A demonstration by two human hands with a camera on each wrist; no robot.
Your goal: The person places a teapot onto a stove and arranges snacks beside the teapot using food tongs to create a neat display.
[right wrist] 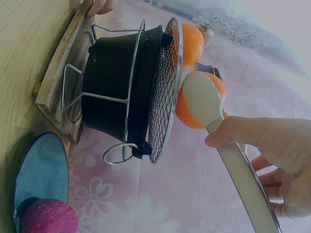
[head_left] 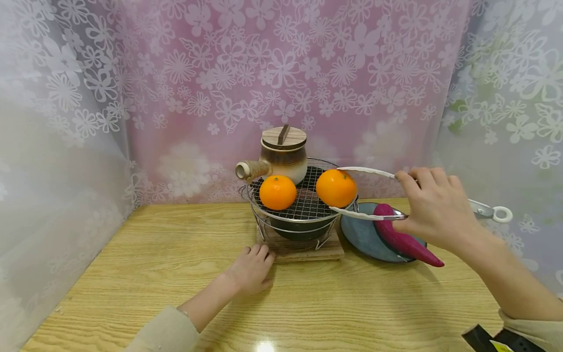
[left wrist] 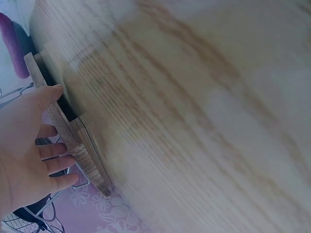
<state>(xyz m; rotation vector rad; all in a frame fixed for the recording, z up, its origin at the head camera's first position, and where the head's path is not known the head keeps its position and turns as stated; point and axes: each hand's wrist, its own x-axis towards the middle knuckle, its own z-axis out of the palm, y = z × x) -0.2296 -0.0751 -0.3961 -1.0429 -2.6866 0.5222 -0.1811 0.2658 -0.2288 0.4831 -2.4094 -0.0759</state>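
Observation:
My right hand grips metal tongs with white tips, their arms spread wide. The tips lie on either side of the right orange, which sits on the round wire grill. A second orange rests on the mesh to its left. Under the grill are a black pot-like stove and a wooden board. My left hand touches the board's front left corner, thumb and relaxed fingers right at its edge.
Behind the oranges a clay teapot with a wooden lid stands on the grill, handle pointing left. To the right, a purple sweet potato lies across a blue-grey plate, its tip over the rim. A pink floral curtain hangs behind the table.

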